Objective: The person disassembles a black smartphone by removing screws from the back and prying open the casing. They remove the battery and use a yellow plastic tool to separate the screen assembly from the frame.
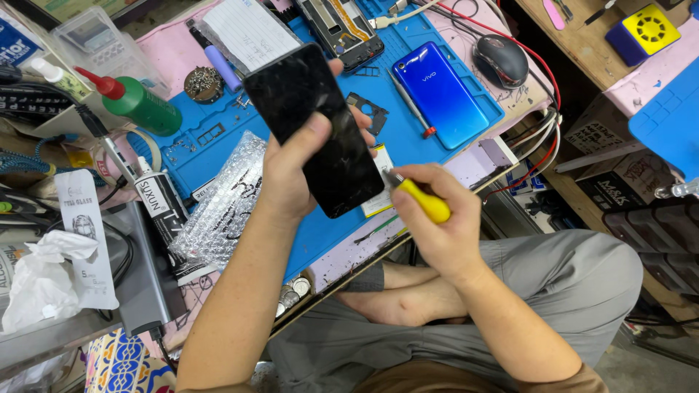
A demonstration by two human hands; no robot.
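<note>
Blue repair mat [429, 135] covers the bench middle, pink sheet under it at the edges. Person seated, grey trousers, legs folded under the bench edge.

Bubble-wrap bag [222, 200] lies on the mat's near-left corner, just left of the left forearm.

Black phone screen panel [314, 127] is raised above the mat, tilted, glass side up, surface scuffed and cracked. Left hand [291, 171] grips it from below: thumb pressed across the glass, fingers curled around the far long edge.

Blue phone back cover [440, 94] lies flat on the mat's right part, well apart from both hands. Opened phone frame [341, 29] sits at the mat's far edge. Green squeeze bottle with red nozzle [142, 105] lies on the pink sheet, left. Black adhesive tube [166, 211] lies beside the bubble wrap. Black computer mouse [501, 60] rests off the mat's right corner.

Right hand [444, 218] is closed around a yellow-handled screwdriver [422, 200]; the tip end points toward the panel's lower right edge. Whether it touches the panel, cannot tell.
</note>
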